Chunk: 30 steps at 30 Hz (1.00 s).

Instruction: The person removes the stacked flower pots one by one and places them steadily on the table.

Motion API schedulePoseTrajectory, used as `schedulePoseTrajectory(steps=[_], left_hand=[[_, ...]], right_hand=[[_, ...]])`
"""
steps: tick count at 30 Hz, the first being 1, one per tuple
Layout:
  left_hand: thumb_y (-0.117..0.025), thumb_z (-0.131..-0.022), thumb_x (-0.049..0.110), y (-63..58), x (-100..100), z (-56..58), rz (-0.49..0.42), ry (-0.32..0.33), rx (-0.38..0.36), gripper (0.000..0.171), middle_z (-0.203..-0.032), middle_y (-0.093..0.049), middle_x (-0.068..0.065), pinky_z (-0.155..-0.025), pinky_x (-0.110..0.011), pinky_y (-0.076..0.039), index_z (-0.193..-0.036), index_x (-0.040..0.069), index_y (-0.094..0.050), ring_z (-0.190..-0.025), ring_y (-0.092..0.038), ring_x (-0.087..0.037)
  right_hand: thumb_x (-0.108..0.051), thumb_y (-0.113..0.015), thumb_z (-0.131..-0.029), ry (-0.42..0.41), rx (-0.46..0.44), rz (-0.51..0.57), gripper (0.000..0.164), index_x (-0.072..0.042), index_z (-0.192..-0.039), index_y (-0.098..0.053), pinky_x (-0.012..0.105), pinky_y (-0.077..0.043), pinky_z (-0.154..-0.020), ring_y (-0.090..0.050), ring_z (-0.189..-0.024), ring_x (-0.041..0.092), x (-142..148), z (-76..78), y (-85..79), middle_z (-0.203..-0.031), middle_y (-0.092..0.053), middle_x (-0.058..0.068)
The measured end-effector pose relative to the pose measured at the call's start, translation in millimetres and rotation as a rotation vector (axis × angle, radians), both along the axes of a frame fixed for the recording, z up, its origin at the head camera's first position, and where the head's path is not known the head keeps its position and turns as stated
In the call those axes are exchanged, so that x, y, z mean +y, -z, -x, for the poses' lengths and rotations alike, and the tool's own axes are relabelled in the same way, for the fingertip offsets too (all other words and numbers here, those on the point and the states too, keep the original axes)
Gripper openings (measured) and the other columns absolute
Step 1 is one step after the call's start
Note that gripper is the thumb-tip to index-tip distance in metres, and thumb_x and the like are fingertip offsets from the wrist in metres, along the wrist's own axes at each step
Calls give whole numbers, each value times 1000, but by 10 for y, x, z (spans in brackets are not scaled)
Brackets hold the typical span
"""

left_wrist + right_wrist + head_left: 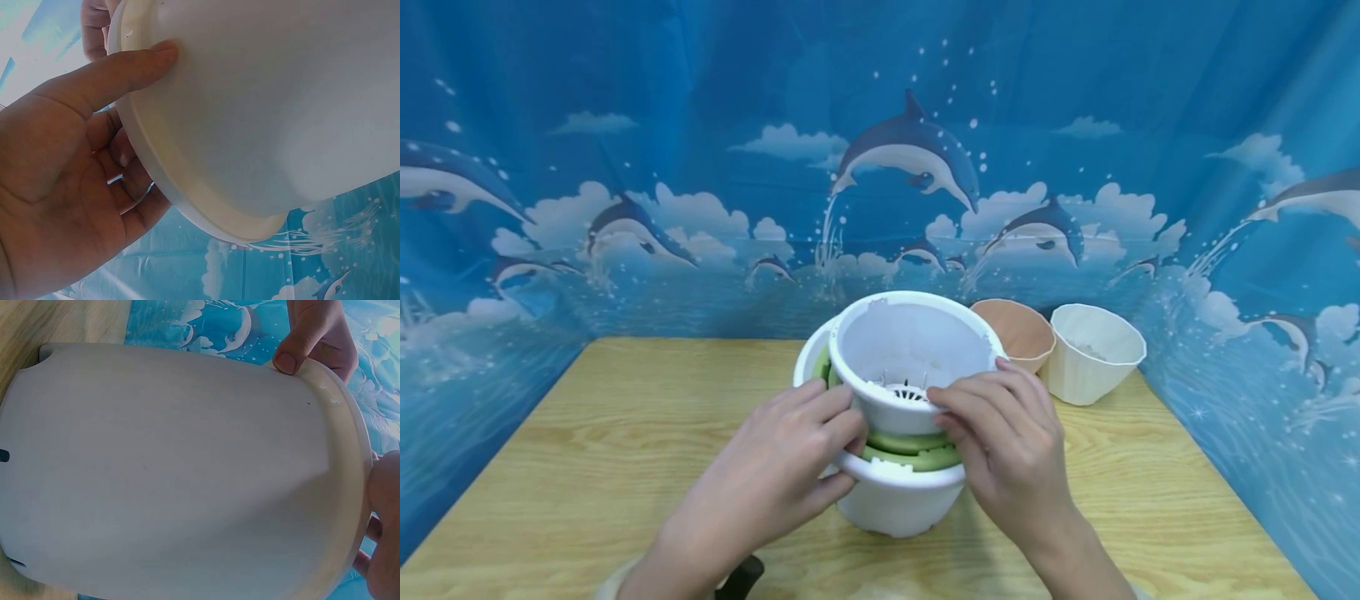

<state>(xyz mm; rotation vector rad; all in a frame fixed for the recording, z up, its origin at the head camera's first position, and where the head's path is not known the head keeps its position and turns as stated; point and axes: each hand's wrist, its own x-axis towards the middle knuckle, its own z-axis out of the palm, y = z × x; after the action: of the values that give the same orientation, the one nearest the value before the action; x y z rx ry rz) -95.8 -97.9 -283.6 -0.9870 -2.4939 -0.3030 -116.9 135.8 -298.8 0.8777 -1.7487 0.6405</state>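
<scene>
While your left hand [790,450] grips the rim of the lower white pot [898,504], thumb on its outer wall and fingers over the edge, your right hand [1007,433] pinches the near rim of the upper white pot [917,333]. The upper pot sits between your two hands, standing out above the lower one, and green rims [917,458] show between them, just right of your left fingertips. Pale marks run along the upper pot's rim beyond your hands; dark slots [906,392] pierce its floor, close to your right fingertips.

The printing you can make out is pictorial: dolphins, clouds and splashes on the blue cloth [715,108] beyond both hands. Past your right hand, a peach pot [1013,329] touches or nearly touches a cream pot [1086,375]; the upper pot partly blocks your view of the peach one. Wood-grain desk [647,417] stretches either side of your hands. A black object [741,579] lies beneath your left wrist.
</scene>
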Motion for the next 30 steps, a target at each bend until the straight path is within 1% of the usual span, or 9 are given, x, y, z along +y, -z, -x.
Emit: schedulePoseTrajectory(steps=[7,12,16,18,21,23,26,30], left_hand=[[-84,-75,26,1,-1,1,-3,-1,-13,29,-83,-50,16,-67,-25,-42,-80,26,-56,-77,-42,-7],[-82,-75,23,4,5,5,-5,-6,-9,27,-81,-48,16,-66,-25,-41,-79,26,-55,-75,-41,-7],[-84,-75,25,8,6,8,-13,-2,-8,28,-81,-49,16,-65,-24,-41,-79,25,-56,-75,-42,-7],[-85,-75,26,9,8,9,-15,2,-7,29,-81,-49,15,-65,-24,-42,-79,25,-56,-75,-42,-7],[-86,-75,27,10,12,11,-15,6,-8,30,-81,-49,15,-66,-24,-42,-79,25,-57,-75,-42,-6],[-86,-75,28,11,12,10,-13,5,-11,30,-81,-49,15,-66,-24,-42,-79,25,-57,-76,-42,-6],[-86,-75,28,7,10,7,-9,-1,-27,29,-82,-50,16,-67,-25,-43,-80,26,-57,-77,-43,-6],[-86,-76,28,2,7,5,-3,-6,-46,29,-83,-51,16,-68,-26,-43,-81,26,-57,-78,-43,-6]], right_hand=[[-28,-63,-98,-28,14,22,25,-7,-95,-75,43,-42,-103,-63,-84,25,-6,8,0,-87,-72,4],[-28,-58,-101,-33,-1,9,27,-6,-100,-74,44,-38,-106,-58,-88,27,-6,12,21,-90,-69,5],[-29,-55,-103,-29,-24,-8,28,-7,-104,-73,47,-36,-107,-55,-90,28,-3,7,41,-92,-67,4],[-26,-55,-101,-29,-35,-8,25,-8,-105,-73,48,-35,-107,-53,-90,29,-1,1,48,-92,-66,5],[-19,-56,-95,-38,-49,-2,23,-9,-104,-74,48,-34,-108,-52,-90,29,2,-7,48,-91,-65,5],[-19,-57,-96,-44,-53,2,21,-9,-102,-74,47,-34,-109,-53,-90,29,3,-12,41,-91,-65,5],[-21,-56,-101,-53,-55,8,23,-8,-99,-75,47,-34,-110,-53,-90,29,1,-18,30,-90,-66,5],[-22,-56,-102,-55,-61,11,24,-8,-97,-75,47,-34,-110,-53,-91,29,3,-21,26,-91,-66,5]])
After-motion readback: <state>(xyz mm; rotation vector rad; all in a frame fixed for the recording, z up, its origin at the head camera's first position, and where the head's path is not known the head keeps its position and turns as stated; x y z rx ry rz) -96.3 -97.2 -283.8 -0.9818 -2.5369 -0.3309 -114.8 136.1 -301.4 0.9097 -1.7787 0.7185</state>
